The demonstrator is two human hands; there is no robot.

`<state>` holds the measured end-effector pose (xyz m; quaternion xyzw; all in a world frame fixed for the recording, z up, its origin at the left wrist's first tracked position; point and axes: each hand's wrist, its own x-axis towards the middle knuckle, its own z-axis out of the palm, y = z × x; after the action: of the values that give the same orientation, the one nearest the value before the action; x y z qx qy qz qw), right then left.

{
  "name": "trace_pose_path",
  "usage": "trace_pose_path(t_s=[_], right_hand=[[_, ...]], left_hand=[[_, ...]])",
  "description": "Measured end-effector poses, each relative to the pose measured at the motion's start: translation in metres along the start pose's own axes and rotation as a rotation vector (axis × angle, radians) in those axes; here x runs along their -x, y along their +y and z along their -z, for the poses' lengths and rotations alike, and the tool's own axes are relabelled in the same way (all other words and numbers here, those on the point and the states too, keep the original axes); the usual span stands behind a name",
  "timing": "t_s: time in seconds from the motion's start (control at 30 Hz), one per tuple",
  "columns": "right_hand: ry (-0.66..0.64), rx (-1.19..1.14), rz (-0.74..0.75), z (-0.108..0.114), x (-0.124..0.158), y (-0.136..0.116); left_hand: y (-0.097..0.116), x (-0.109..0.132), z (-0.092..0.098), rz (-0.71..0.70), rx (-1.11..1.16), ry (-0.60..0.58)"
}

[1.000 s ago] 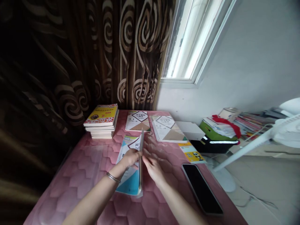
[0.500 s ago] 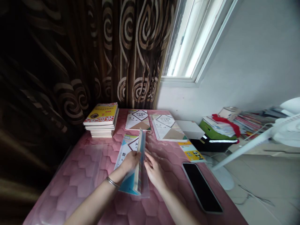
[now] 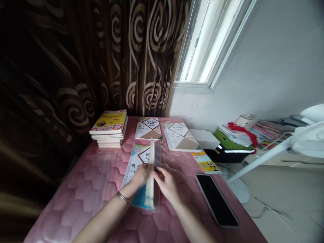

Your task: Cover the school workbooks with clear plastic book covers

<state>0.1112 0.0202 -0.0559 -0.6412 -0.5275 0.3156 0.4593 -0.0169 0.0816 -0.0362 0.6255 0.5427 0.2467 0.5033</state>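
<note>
A blue and white workbook [image 3: 138, 158] lies at the middle of the pink padded table, its thick page edge [image 3: 150, 189] tipped up along the right side. My left hand [image 3: 142, 174], with a metal bangle at the wrist, is closed round the workbook near that edge. A clear plastic book cover [image 3: 157, 197] shows under and to the right of the workbook. My right hand [image 3: 165, 182] is at the right side, thumb and fingertips pinched at the clear cover beside the pages. The fingertips are partly hidden there.
A stack of books [image 3: 108, 128] stands back left. Two more workbooks [image 3: 149, 128] [image 3: 179, 136] lie at the back, with a yellow booklet [image 3: 206, 163] and a phone [image 3: 217, 200] on the right. Another clear plastic sheet [image 3: 101, 175] lies left. A white fan [image 3: 263, 160] stands beyond the table.
The workbook's right side has turned so that more of its pale page edge shows. My right hand has moved slightly left, its fingertips now against that edge.
</note>
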Motion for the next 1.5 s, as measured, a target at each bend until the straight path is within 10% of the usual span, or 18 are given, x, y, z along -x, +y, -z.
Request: trace_pose_path(t_s=[1.5], right_hand=[[-0.026,0.061,-0.025,0.012,-0.009,-0.003]], left_hand=[[0.023,0.007,0.027,-0.159,-0.428,0.077]])
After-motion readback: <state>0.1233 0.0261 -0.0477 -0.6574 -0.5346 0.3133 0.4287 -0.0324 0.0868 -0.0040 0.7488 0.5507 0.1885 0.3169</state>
